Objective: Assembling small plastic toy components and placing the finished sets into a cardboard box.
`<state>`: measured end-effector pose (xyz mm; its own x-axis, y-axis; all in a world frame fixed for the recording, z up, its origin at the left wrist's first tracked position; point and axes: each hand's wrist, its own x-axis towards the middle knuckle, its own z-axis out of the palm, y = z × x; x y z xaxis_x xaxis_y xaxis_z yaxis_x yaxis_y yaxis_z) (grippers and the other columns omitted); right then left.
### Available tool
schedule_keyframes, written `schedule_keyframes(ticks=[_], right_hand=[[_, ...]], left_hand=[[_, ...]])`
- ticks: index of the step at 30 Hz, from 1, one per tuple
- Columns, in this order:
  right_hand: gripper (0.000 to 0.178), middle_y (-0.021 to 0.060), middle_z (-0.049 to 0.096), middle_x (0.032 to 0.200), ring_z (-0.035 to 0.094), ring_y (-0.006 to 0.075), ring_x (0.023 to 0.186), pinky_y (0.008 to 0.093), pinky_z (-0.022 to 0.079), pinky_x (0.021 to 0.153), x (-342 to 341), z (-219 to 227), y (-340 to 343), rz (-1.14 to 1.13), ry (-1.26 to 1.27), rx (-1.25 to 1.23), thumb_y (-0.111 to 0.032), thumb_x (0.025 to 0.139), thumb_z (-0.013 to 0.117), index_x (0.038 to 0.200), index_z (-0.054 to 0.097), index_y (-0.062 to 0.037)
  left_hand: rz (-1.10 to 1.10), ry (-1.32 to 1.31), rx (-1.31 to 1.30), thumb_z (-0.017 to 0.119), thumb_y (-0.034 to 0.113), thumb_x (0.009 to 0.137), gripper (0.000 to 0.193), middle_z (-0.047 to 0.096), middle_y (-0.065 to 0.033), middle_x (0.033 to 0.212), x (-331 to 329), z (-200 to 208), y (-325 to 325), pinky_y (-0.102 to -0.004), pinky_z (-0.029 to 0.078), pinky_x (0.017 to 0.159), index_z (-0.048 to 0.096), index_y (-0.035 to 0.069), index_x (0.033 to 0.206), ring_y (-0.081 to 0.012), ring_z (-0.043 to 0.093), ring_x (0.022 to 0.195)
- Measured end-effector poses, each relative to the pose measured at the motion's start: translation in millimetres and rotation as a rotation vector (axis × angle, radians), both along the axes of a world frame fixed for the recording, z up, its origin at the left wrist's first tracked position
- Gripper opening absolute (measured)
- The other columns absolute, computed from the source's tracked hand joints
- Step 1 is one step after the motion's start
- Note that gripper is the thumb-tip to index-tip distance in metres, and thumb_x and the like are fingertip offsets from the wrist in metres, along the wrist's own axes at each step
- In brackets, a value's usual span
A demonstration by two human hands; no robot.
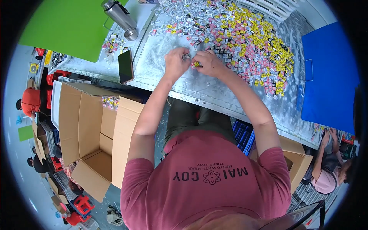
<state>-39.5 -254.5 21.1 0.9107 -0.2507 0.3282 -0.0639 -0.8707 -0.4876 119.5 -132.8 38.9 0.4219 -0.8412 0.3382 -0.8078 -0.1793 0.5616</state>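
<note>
Both hands sorting small packets at a grey worktable (214, 96)

Nearest, an open brown cardboard box (92, 130) stands at the person's left. Farther, the left hand (176, 63) pinches a small grey piece; the right hand (209, 63) grips a yellow packet (196, 64), touching the left, beside the pink, yellow and black packet heap (245, 42).

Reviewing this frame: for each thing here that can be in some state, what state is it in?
left hand: closed on a small item I cannot make out.
right hand: pinching a small yellow packet.
heap of small packets: loose, spread over the table.
phone: lying flat, screen dark.
metal flask: lying on its side, capped.
cardboard box: open, flaps out, a few packets inside.
</note>
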Motion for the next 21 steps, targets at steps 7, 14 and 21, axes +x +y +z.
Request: schedule_keyframes(ticks=[7,14,21], right_hand=[[0.026,0.0039,0.059,0.094,0.06,0.0258,0.104,0.0439,0.041,0.094,2,2,6,0.031,-0.056,-0.225,-0.008,0.072,0.071,0.098,0.067,-0.0136],[0.031,0.0024,0.064,0.099,0.061,0.0242,0.106,0.0459,0.041,0.099,0,-4,4,-0.008,0.004,-0.123,-0.012,0.073,0.076,0.103,0.069,-0.015],[0.028,0.0007,0.065,0.097,0.061,0.0231,0.103,0.0425,0.04,0.096,4,1,0,-0.015,0.069,-0.074,-0.023,0.076,0.08,0.1,0.071,-0.0153]], left_hand=[[-0.144,-0.037,0.1,0.075,0.006,0.072,0.038,0.072,-0.0102,0.102,-14,0,40,-0.0454,0.05,0.087,0.07,0.01,0.109,-0.034,0.065,0.097],[-0.206,0.101,0.061,0.074,0.004,0.076,0.04,0.07,-0.0149,0.106,-12,-12,30,-0.0455,0.052,0.09,0.07,0.005,0.116,-0.0361,0.065,0.1],[-0.17,0.024,0.09,0.078,0.007,0.076,0.032,0.068,-0.0169,0.102,-17,-16,20,-0.043,0.056,0.084,0.073,0.002,0.107,-0.0364,0.067,0.091]])
